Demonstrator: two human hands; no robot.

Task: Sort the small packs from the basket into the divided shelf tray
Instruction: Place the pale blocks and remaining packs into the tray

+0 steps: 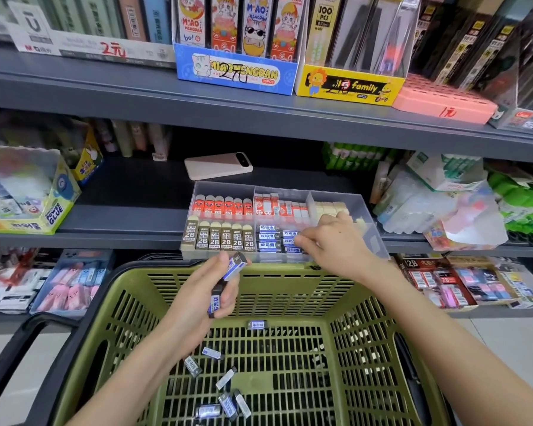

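Blue-and-white small packs (236,265) are in 3 places around the divided tray (222,189). 2 of them sit in the left hand (197,305), which is just in front of the tray's front wall and grips them between thumb and curled fingers. The upper pack is tilted, its long axis running up and to the right toward the tray. The lower one stands nearly upright with its printed face toward the camera.

More lie in the tray's front middle compartment, long axes left to right, laid in rows. The right hand (333,241) reaches over that compartment from the right with its fingers curled down onto the row. Whether they pinch a pack or only press on it I cannot tell. That hand and its wrist cover the tray's front right corner.

The rest lie loose at mixed angles on the floor of the green basket (126,290), which is in front of and below the tray, its far rim just under the tray's front edge.

In the tray's front left compartment are 6 brown 2B erasers (219,239), long axes front to back. Behind them are red packs (222,206), then red-and-white packs (277,207) and cream blocks (333,207) toward the back right. A pale phone (217,166) lies flat on the shelf just behind the tray.
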